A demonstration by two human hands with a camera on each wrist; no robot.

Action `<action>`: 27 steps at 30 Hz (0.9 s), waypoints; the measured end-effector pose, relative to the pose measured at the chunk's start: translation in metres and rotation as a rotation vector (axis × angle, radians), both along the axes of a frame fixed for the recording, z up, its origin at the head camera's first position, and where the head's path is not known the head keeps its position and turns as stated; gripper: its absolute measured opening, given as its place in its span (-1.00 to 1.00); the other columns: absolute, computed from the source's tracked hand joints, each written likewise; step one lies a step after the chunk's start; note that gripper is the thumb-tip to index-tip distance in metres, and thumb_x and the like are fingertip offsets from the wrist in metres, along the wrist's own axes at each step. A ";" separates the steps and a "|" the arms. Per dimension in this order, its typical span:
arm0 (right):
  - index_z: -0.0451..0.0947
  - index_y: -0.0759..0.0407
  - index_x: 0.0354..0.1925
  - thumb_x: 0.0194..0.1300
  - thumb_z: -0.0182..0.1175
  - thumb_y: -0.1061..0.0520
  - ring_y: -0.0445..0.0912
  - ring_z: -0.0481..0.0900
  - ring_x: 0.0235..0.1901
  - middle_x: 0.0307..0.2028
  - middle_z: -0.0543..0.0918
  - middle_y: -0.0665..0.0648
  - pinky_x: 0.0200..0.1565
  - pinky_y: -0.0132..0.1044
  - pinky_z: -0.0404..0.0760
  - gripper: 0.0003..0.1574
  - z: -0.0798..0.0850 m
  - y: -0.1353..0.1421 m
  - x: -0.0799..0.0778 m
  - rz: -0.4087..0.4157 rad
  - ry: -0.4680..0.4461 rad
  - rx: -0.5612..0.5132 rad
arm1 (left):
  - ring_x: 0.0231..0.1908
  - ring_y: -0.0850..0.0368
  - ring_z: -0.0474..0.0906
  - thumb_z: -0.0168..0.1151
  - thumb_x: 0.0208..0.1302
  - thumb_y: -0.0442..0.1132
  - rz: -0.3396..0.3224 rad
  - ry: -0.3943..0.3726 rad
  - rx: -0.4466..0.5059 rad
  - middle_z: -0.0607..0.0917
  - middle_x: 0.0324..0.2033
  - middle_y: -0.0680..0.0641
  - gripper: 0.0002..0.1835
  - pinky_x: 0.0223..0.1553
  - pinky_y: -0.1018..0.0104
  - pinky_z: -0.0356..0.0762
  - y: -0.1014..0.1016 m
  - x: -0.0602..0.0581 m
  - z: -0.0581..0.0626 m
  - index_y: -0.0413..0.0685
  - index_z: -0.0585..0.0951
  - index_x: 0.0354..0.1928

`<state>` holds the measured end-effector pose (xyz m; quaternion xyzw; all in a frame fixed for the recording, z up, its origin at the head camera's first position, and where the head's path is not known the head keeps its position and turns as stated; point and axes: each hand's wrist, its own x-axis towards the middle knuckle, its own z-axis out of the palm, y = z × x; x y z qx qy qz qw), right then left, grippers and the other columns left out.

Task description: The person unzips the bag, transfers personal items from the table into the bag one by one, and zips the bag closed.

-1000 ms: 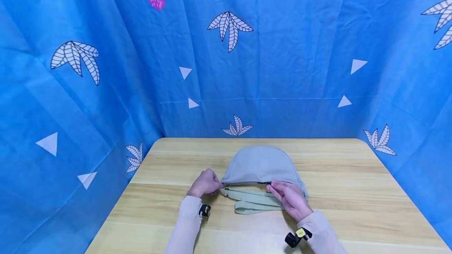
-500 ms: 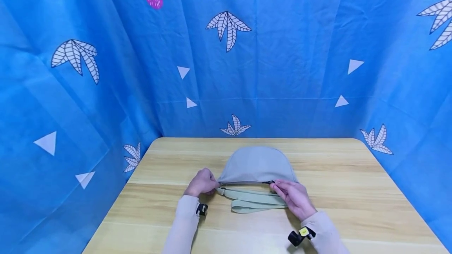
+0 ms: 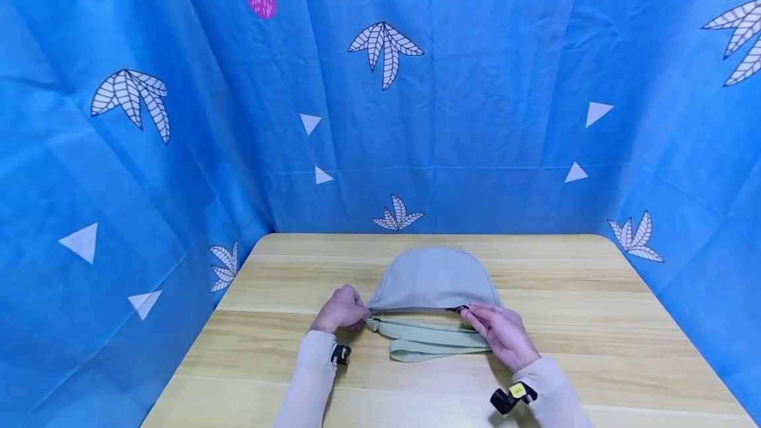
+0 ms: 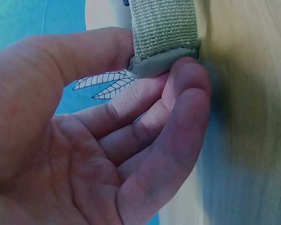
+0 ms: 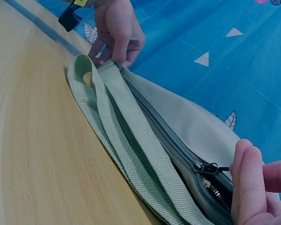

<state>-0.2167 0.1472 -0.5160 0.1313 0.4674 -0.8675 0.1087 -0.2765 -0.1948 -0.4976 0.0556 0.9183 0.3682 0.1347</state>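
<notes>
A grey-green half-moon waist bag [image 3: 436, 276] lies on the table, its zipper running along the near edge. With thumb and fingers my left hand [image 3: 341, 309] pinches the bag's left end tab [image 4: 154, 64], where the webbing strap [image 4: 164, 28] joins. At the right part of the zipper, my right hand [image 3: 502, 335] pinches the black zipper pull [image 5: 221, 168] between thumb and fingers. In the right wrist view the zipper looks closed from the left hand to the slider [image 5: 199, 167]. Beyond the slider, near the right fingers, a short dark gap [image 5: 215, 190] shows.
The folded pale green strap [image 3: 425, 349] lies on the wooden table [image 3: 267, 375] in front of the bag. A blue patterned curtain [image 3: 487, 117] hangs behind the table and along both sides. Each wrist carries a small black camera [image 3: 505, 401].
My right hand has drawn the zipper pull a little to the right along the bag's edge. The left hand keeps its hold on the left end. The bag has barely shifted.
</notes>
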 end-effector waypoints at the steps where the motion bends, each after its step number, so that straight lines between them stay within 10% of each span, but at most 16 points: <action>1: 0.61 0.38 -0.08 0.42 0.07 0.49 -0.14 0.83 -0.21 -0.27 0.79 0.15 0.08 -0.44 0.70 -0.77 0.001 0.000 0.000 -0.003 0.000 0.000 | -0.60 0.08 0.64 0.41 0.23 -0.31 0.001 -0.002 0.000 0.73 -0.60 -0.11 -0.76 -0.47 0.31 0.64 0.000 0.000 0.000 -0.21 0.65 -0.58; 27: 0.68 0.25 -0.21 0.45 0.04 0.49 -0.13 0.83 -0.16 -0.24 0.80 0.13 0.10 -0.43 0.70 -0.68 0.001 0.003 0.002 0.015 0.025 -0.028 | -0.62 0.11 0.63 0.43 0.22 -0.29 0.007 -0.004 -0.004 0.74 -0.62 -0.10 -0.76 -0.49 0.33 0.62 -0.002 0.000 -0.001 -0.20 0.67 -0.57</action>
